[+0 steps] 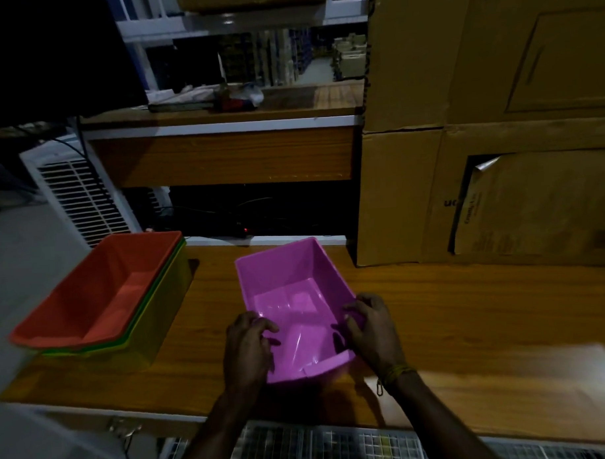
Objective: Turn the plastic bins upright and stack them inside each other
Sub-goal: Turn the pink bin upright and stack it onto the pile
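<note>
I count one pink bin [289,298] upright on the counter [468,309], nothing in it. My left hand [248,348] and right hand [371,330] grip its near rim. Left, an orange bin [101,288] nests in a green-yellow stack [153,323].

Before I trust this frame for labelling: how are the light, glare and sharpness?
Head view: dim overall, top left nearly black; pale glare streaks on the pink bin floor; a bright blurred patch on the wooden table at right; both hands, left hand and right hand, slightly soft; wide-angle bending toward the edges.
</note>
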A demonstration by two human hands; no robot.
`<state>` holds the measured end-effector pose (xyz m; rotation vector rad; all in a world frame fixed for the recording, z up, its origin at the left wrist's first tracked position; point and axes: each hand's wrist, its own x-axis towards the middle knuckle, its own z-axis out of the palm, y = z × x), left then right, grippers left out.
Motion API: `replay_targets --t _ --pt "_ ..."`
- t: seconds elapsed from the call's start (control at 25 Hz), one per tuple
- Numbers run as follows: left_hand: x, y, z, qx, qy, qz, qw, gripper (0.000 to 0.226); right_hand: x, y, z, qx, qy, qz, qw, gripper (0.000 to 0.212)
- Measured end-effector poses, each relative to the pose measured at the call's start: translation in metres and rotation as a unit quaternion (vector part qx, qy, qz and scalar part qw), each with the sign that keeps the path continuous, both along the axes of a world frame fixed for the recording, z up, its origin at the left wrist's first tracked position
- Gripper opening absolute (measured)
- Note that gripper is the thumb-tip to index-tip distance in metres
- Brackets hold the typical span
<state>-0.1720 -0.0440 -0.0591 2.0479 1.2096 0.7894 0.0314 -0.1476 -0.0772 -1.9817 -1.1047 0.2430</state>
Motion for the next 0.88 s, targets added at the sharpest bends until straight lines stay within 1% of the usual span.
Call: replay_targets --t 0.08,0.2,0.4,0.48,0.52,0.6,0.72,0.8,0.88 --pt "0.003 -0.005 0.003 0.023 0.025 0.037 0.999 0.030 0.001 0.004 0.001 -0.002 0.054 0.006 0.999 0.019" --pt "0.009 -0.009 0.003 0.033 0.027 0.079 0.996 0.024 0.009 0.009 0.003 0.009 0.086 0.006 0.996 0.018" --pt "0.018 -0.018 0.010 -0.023 -0.017 0.132 0.991 0.023 0.018 0.015 0.007 0.001 0.099 0.010 0.995 0.011" --pt "0.020 -0.023 0.016 -0.038 -0.034 0.143 0.988 0.021 0.025 0.021 -0.002 0.011 0.106 0.014 0.994 0.019" --pt "0.022 -0.024 0.020 -0.044 -0.046 0.148 0.987 0.020 0.023 0.021 0.009 0.018 0.121 0.013 0.992 0.023" --pt "0.024 -0.021 0.032 -0.043 -0.083 0.154 0.984 0.021 0.021 0.025 0.035 0.033 0.142 0.013 0.989 0.021" --pt "0.023 -0.003 0.055 -0.014 -0.120 0.154 0.981 0.020 0.028 0.041 0.066 0.031 0.124 0.014 0.992 0.022" --pt "0.025 0.010 0.067 -0.015 -0.124 0.159 0.979 0.017 0.032 0.052 0.081 0.034 0.110 0.023 0.993 0.026" --pt "0.028 0.020 0.078 -0.029 -0.114 0.167 0.979 0.016 0.034 0.059 0.090 0.042 0.124 0.026 0.991 0.027"
